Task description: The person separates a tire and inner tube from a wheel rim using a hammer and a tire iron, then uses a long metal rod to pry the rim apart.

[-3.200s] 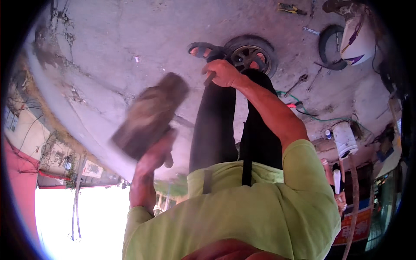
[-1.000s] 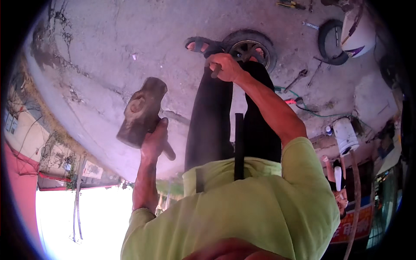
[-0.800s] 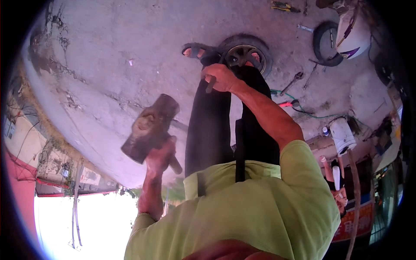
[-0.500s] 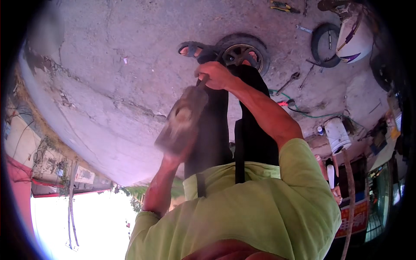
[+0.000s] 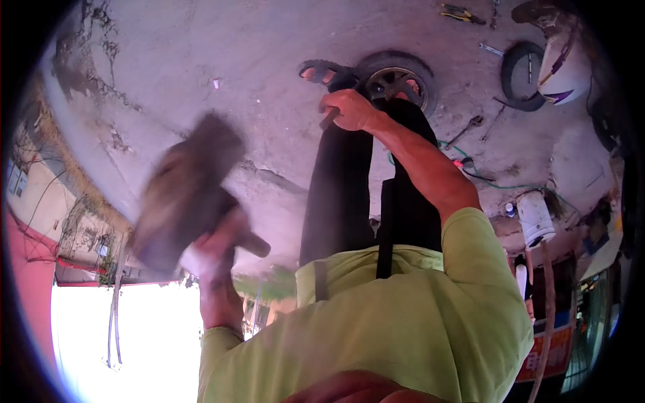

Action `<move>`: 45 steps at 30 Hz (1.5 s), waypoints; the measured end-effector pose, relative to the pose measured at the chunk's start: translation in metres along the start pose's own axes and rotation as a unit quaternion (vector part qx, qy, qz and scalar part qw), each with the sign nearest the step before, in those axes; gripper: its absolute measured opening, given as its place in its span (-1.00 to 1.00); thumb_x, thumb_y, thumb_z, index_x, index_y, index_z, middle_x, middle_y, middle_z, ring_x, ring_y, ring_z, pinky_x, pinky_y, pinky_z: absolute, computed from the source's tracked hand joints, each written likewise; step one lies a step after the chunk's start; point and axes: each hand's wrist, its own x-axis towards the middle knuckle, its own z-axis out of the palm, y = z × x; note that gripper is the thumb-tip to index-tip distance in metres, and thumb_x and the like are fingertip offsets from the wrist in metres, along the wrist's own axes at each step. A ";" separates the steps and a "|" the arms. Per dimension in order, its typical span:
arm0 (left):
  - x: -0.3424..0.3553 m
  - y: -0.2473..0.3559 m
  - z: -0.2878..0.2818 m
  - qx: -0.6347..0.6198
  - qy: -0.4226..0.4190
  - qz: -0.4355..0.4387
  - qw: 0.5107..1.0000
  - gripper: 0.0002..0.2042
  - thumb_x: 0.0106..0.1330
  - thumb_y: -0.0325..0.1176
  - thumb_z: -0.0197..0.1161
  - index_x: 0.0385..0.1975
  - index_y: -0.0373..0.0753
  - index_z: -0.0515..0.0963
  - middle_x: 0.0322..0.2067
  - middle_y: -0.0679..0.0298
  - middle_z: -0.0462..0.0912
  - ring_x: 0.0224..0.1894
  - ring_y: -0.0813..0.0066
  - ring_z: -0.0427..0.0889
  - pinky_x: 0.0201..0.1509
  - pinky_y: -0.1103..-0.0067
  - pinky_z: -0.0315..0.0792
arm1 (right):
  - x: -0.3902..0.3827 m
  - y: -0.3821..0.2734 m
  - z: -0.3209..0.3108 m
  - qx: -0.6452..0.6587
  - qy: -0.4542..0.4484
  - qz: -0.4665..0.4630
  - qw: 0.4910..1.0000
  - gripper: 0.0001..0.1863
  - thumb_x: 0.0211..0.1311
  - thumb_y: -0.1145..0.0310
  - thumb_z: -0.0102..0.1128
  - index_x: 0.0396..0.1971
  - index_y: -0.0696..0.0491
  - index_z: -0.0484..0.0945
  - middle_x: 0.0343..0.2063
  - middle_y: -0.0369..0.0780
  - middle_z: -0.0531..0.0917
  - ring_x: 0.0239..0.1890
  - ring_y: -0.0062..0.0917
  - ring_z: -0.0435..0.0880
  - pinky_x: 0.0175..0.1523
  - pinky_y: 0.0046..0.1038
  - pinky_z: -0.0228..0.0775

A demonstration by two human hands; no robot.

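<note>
A large, heavy-headed hammer (image 5: 191, 181) is raised on the left, smeared by motion. My left hand (image 5: 225, 235) grips its handle, the stub of which sticks out past my fist. Over my legs, my right hand (image 5: 349, 109) is closed round a dark bar (image 5: 329, 119); one end shows below the fist and the other end is hidden. Beyond this hand lies a wheel with a tyre (image 5: 396, 70) flat on the ground. My sandalled feet are at the wheel, one beside its left rim and one over the rim. The hammer head and the bar are well apart.
Right of the wheel lie a loose tyre (image 5: 522, 75), a spanner (image 5: 491, 50), pliers (image 5: 462, 13) and a long tool (image 5: 465, 132). A white and purple vehicle part (image 5: 566, 70) stands at the far right. A green cable (image 5: 504, 186) crosses the ground near a white bucket (image 5: 535, 218).
My left hand has swung the hammer up and left, away from the bar in my right hand. My right hand stays over the wheel; the whole view has shifted slightly.
</note>
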 end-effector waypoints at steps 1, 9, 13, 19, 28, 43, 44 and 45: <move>-0.005 0.020 -0.001 -0.066 -0.010 0.096 0.993 -0.77 0.17 -0.48 0.30 -0.20 -0.30 0.47 -0.49 0.31 0.47 -0.58 0.53 0.41 -0.55 0.57 0.31 | 0.001 0.000 -0.003 -0.008 -0.005 0.008 1.000 -0.87 0.00 0.48 0.20 -0.39 0.03 0.62 -0.45 -0.08 0.67 -0.28 -0.08 0.68 -0.18 -0.17 0.49; 0.047 -0.073 0.004 0.157 -0.216 0.304 0.915 -0.77 0.32 -0.19 0.23 -0.41 -0.23 0.57 -0.61 0.22 0.53 -0.54 0.35 0.56 -0.50 0.40 0.41 | 0.008 -0.017 0.012 0.037 -0.025 -0.045 0.998 -0.84 -0.03 0.53 0.18 -0.39 0.05 0.62 -0.46 -0.09 0.67 -0.31 -0.11 0.69 -0.19 -0.19 0.50; 0.057 -0.108 0.031 0.358 -0.245 0.048 0.900 -0.67 0.41 -0.08 0.17 -0.38 -0.23 0.61 -0.61 0.19 0.58 -0.53 0.35 0.60 -0.41 0.34 0.45 | -0.007 0.007 0.004 0.030 0.039 -0.030 0.998 -0.82 -0.05 0.56 0.16 -0.38 0.07 0.63 -0.46 -0.08 0.68 -0.30 -0.12 0.70 -0.20 -0.19 0.51; 0.009 -0.088 0.005 0.014 -0.104 -0.025 0.994 -0.83 0.34 -0.33 0.25 -0.27 -0.32 0.54 -0.60 0.33 0.49 -0.62 0.58 0.49 -0.54 0.62 0.35 | -0.009 -0.008 -0.002 0.008 -0.016 -0.016 1.000 -0.84 0.00 0.53 0.16 -0.36 0.09 0.61 -0.44 -0.09 0.66 -0.28 -0.12 0.67 -0.17 -0.21 0.49; 0.038 -0.189 0.060 0.157 -0.148 0.086 0.973 -0.82 0.32 -0.30 0.32 -0.46 -0.22 0.52 -0.62 0.40 0.44 -0.61 0.60 0.42 -0.54 0.58 0.33 | -0.006 0.006 0.004 -0.006 0.000 -0.054 0.999 -0.88 0.05 0.47 0.16 -0.38 0.07 0.61 -0.47 -0.07 0.66 -0.34 -0.08 0.66 -0.23 -0.19 0.49; -0.010 -0.038 -0.003 -0.096 -0.209 0.271 0.935 -0.83 0.30 -0.31 0.32 -0.39 -0.27 0.52 -0.59 0.27 0.52 -0.60 0.45 0.47 -0.45 0.46 0.47 | -0.008 -0.002 -0.007 -0.002 -0.006 -0.024 1.000 -0.86 -0.03 0.51 0.21 -0.40 0.07 0.61 -0.47 -0.08 0.67 -0.33 -0.11 0.69 -0.22 -0.20 0.50; -0.004 -0.044 -0.001 -0.095 -0.241 0.298 0.919 -0.81 0.34 -0.27 0.30 -0.40 -0.25 0.53 -0.62 0.28 0.52 -0.60 0.44 0.48 -0.45 0.45 0.47 | -0.008 -0.003 -0.003 0.006 -0.016 -0.027 0.999 -0.87 -0.02 0.51 0.20 -0.40 0.08 0.61 -0.47 -0.09 0.66 -0.33 -0.12 0.67 -0.21 -0.21 0.50; 0.013 -0.066 0.014 0.006 -0.251 0.241 0.937 -0.78 0.35 -0.22 0.29 -0.39 -0.24 0.55 -0.66 0.27 0.51 -0.61 0.41 0.51 -0.44 0.41 0.47 | -0.009 0.002 -0.002 0.005 -0.025 -0.029 0.999 -0.88 0.00 0.50 0.19 -0.40 0.08 0.61 -0.47 -0.09 0.66 -0.33 -0.13 0.66 -0.20 -0.21 0.49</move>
